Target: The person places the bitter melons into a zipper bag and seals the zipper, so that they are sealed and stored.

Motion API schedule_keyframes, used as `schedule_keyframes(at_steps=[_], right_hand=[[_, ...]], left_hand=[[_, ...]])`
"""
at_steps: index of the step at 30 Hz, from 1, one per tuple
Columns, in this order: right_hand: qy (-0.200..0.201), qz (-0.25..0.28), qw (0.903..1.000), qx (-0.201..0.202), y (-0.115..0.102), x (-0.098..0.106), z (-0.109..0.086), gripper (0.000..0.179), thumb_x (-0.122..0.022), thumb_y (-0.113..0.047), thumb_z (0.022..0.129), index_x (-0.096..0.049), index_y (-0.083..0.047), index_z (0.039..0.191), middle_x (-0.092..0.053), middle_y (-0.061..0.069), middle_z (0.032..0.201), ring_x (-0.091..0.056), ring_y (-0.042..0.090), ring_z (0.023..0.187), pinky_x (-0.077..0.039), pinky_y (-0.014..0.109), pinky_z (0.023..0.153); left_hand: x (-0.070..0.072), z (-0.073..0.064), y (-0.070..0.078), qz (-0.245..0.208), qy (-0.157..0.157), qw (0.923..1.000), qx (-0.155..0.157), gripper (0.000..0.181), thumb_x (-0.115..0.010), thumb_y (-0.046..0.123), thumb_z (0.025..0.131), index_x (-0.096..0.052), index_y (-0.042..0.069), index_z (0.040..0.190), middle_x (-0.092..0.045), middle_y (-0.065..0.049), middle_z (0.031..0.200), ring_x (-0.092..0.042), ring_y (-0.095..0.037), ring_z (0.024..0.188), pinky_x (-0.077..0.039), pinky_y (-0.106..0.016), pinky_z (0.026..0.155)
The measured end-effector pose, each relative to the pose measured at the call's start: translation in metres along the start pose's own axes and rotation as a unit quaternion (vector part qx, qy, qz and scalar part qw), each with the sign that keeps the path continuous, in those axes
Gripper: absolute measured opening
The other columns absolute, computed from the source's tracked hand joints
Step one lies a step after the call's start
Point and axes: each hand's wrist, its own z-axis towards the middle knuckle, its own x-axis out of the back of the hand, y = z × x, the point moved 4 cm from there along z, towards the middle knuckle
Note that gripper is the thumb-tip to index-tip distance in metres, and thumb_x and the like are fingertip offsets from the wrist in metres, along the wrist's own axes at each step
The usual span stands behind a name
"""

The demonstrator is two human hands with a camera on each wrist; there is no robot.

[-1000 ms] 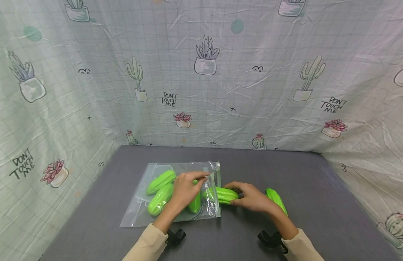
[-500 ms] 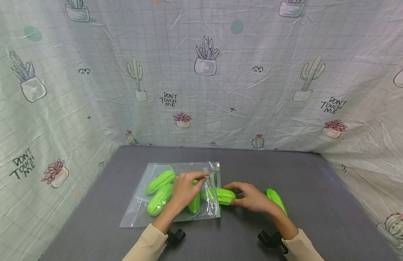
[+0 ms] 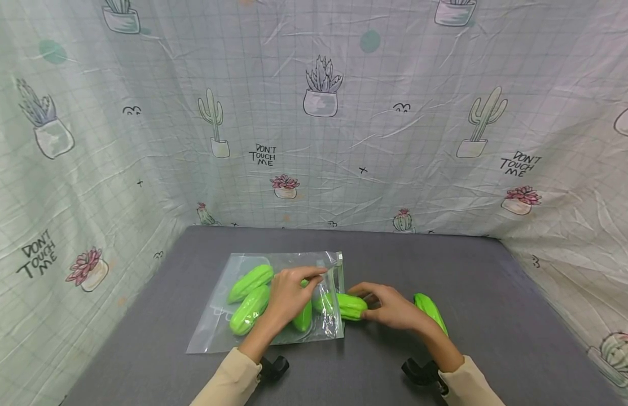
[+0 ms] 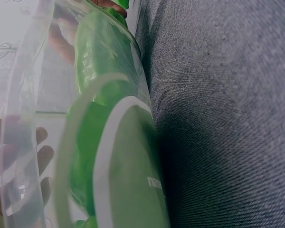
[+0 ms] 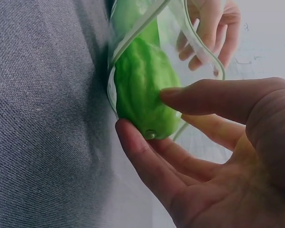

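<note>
A clear zip bag (image 3: 209,335) lies flat, its mouth facing right, with several shiny green cucumbers (image 3: 249,311) inside. My left hand (image 3: 288,290) is over the bag, pinching the upper film near the mouth; its fingertips are partly hidden in the head view. One ribbed cucumber (image 3: 351,307) lies partway through the mouth, its outer end still outside. My right hand (image 3: 387,304) grips that end; in the right wrist view the thumb presses on top and the fingers (image 5: 142,147) lie around the stem end. Another cucumber (image 3: 429,310) lies beyond the right wrist, partly covered by the forearm.
The dark grey tabletop (image 3: 385,259) extends around the bag. A pale curtain (image 3: 369,141) with cactus prints hangs behind the table and along both sides. Black wrist mounts (image 3: 275,369) sit on both forearms.
The cucumber in my right hand has slid slightly left, a little deeper into the bag. My left hand and the bag stay in place.
</note>
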Motion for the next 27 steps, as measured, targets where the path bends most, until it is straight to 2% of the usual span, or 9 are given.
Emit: schedule_keyframes(at_steps=[10,16,27], right_hand=[[0.010,-0.010,0.9998,-0.010,0.0025,-0.0038,0.0025,0.041,-0.076,-0.018,0.094,-0.064,-0.010,0.132,-0.065,0.019,0.135,-0.066,0.041,0.118,-0.056,0.055,0.095],[0.020,0.000,0.9997,-0.013,0.0036,0.0021,0.0004,0.038,-0.074,-0.016,0.095,-0.064,-0.011,0.132,-0.066,0.017,0.134,-0.065,0.041,0.119,-0.055,0.056,0.095],[0.019,0.018,0.9996,0.005,0.0047,0.0028,0.0000,0.038,-0.071,-0.012,0.097,-0.063,-0.013,0.134,-0.063,0.017,0.138,-0.062,0.042,0.124,-0.051,0.060,0.100]], left_hand=[[-0.0004,0.0002,-0.0007,-0.003,0.001,1.0000,0.001,0.020,-0.080,0.016,0.090,-0.082,0.023,0.108,-0.082,0.006,0.094,-0.024,0.003,0.046,-0.020,-0.016,0.043],[-0.0019,0.0006,-0.0013,-0.004,-0.001,1.0000,0.002,0.021,-0.081,0.016,0.089,-0.082,0.023,0.108,-0.082,0.005,0.094,-0.022,0.004,0.045,-0.020,-0.016,0.042],[-0.0012,-0.0004,-0.0008,0.002,-0.001,1.0000,0.004,0.019,-0.079,0.017,0.091,-0.082,0.024,0.108,-0.082,0.007,0.093,-0.027,0.003,0.047,-0.021,-0.017,0.043]])
